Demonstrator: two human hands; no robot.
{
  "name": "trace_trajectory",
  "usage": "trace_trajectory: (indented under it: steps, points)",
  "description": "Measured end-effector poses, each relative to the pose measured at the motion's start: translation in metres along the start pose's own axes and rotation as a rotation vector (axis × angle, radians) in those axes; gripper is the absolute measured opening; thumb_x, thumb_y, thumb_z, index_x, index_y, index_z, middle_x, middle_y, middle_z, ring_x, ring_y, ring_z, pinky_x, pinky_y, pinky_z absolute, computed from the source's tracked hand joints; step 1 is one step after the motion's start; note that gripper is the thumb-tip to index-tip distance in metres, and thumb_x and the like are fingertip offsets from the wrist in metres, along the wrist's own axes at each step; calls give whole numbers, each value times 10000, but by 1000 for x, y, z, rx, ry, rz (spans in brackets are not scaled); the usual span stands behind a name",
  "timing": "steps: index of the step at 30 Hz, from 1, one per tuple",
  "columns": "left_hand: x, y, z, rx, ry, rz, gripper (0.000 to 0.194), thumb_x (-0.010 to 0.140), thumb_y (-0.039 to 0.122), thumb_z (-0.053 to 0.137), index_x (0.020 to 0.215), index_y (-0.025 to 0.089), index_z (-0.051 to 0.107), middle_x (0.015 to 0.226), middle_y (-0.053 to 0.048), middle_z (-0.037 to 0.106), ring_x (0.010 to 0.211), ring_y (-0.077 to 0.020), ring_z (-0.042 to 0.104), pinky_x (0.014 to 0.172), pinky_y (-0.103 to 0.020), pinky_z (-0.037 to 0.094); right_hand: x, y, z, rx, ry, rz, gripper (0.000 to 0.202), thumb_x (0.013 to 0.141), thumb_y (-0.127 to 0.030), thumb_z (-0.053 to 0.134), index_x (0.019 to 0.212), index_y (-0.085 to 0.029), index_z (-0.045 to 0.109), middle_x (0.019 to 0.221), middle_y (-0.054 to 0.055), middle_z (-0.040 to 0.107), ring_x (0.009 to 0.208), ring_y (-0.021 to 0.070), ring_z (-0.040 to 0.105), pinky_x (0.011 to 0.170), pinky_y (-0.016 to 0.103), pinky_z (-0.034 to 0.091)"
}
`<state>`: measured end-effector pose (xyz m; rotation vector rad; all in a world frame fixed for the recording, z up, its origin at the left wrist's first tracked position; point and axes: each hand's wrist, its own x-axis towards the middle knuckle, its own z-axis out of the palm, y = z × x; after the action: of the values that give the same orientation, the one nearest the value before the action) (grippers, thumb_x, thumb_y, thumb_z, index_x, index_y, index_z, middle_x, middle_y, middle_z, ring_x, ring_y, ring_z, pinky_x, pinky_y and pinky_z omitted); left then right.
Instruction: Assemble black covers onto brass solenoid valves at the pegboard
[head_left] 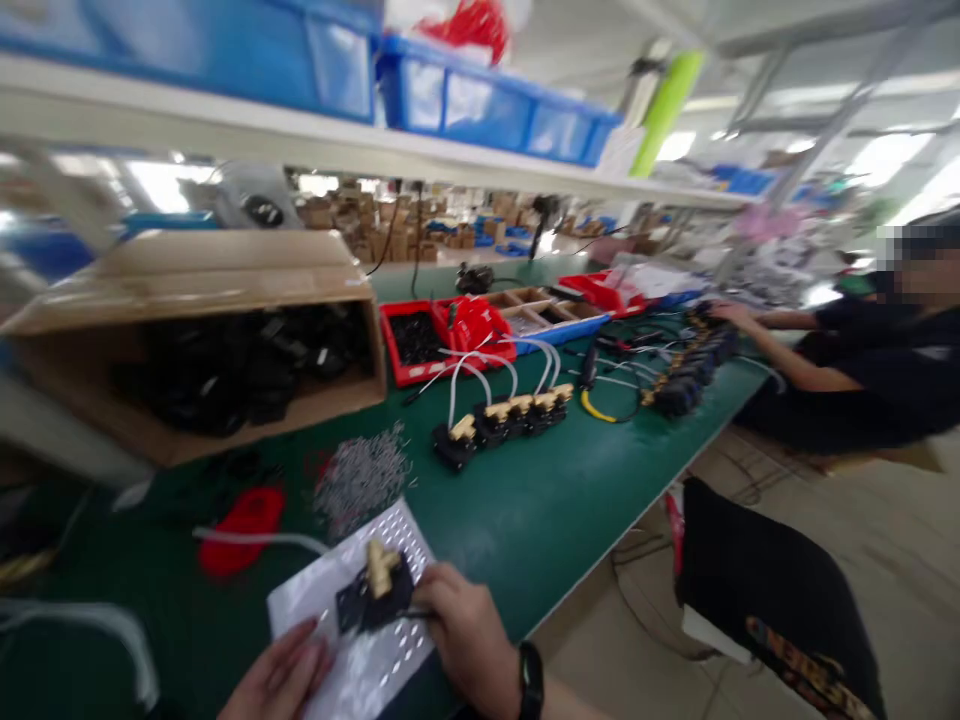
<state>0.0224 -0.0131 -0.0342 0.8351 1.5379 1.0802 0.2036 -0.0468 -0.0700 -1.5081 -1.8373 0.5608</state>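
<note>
A black part with a brass tee fitting [381, 568] sits over a white sheet [300, 603] printed with rows of small silver dots. My right hand [472, 632], with a dark band at the wrist, grips the part's right edge, its fingers curled round it. At the left of the part, my left hand [279, 672] is closed over the sheet, thumb and fingers together; what lies between them, if anything, I cannot make out. A whitish tube [262, 539] runs toward the sheet from the left.
Grey small pieces [364, 480] are heaped behind the sheet, near a red object [244, 530]. Brass-topped black units [517, 415] stand in a row farther back. A cardboard box [330, 400] holds black parts. A co-worker [862, 350] sits at right; a chair [772, 590] is nearer.
</note>
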Motion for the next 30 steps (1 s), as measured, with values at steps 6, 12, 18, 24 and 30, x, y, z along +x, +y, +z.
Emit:
trace_trajectory:
  steps: [6,12,18,24,30]
  points:
    - [-9,-19,-28,364,-85,458,207,720,359,654,679,156,651,637,-35,668,598,-161,640,592,-251,537,-14,11,-4,7,-69,-106,446,795,-47,405,1194,-194,541,1197,89,582,1064,174,580,913,282,488]
    - [-5,-27,-10,696,-167,1014,157,863,200,521,765,162,639,722,-28,688,689,-131,652,696,-220,518,12,0,-6,48,-122,-48,516,827,-112,458,1331,-192,381,1370,90,429,1240,189,433,1011,330,413]
    - [-4,-36,-11,687,-98,950,123,844,198,553,773,163,647,746,-37,691,714,-141,648,729,-245,510,27,-3,9,105,-163,31,603,760,-100,568,1317,-181,350,1316,94,481,1212,213,461,994,354,420]
    - [-4,-19,-28,94,69,246,247,713,367,675,650,148,579,741,-47,662,625,-130,599,569,-227,493,22,-8,12,73,-149,136,602,741,-100,608,1284,-206,370,1278,85,515,1142,234,523,944,364,451]
    - [1,-6,-45,-197,-54,-284,452,450,510,804,523,168,517,454,55,415,367,-59,345,329,-188,317,26,-19,0,53,-203,187,673,689,-139,692,1267,-266,372,1250,33,547,1089,239,563,893,339,481]
